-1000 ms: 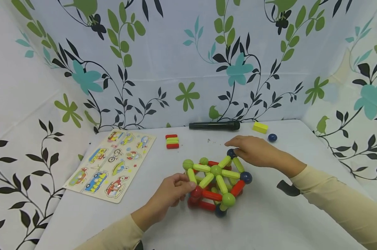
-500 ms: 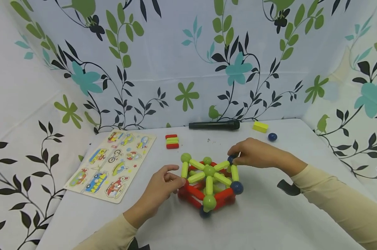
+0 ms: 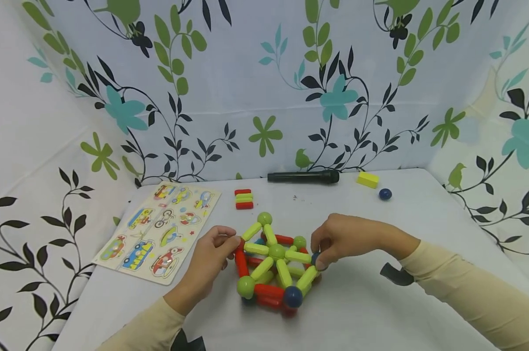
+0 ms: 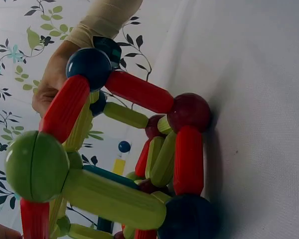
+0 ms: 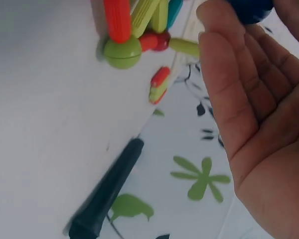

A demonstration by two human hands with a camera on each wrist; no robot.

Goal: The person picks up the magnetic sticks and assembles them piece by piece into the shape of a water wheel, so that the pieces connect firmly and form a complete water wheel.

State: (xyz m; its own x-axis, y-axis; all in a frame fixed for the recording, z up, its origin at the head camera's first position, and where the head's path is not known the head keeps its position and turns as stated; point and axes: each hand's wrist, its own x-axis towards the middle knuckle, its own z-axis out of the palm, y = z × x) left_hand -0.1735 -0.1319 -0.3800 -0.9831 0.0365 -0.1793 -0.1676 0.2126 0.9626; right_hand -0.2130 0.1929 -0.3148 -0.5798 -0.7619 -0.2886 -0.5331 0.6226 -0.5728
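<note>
A frame of magnetic balls and sticks (image 3: 276, 251) in green, red and blue stands on the table between both hands. Its top is a wheel of lime sticks meeting at a green ball. At the left corner, my left hand (image 3: 207, 261) pinches a red ball (image 3: 240, 242) between thumb and fingers. My right hand (image 3: 349, 239) grips a dark blue ball (image 3: 315, 258) at the right corner. From the left wrist view, red sticks and a lower blue ball (image 4: 189, 216) show on the near side. In the right wrist view the palm (image 5: 274, 189) faces the camera beside the blue ball.
A wooden picture puzzle board (image 3: 159, 231) lies at the left. Small red and lime sticks (image 3: 244, 199) are lined up farther back. Along the rear edge are a black microphone (image 3: 303, 176), a yellow block (image 3: 367, 179) and a loose blue ball (image 3: 385, 194). Patterned cloth (image 3: 229, 83) hangs behind.
The frame has turned clockwise as seen from above and shifted left. My right hand has come nearer with its blue ball, while my left hand has moved left and away.
</note>
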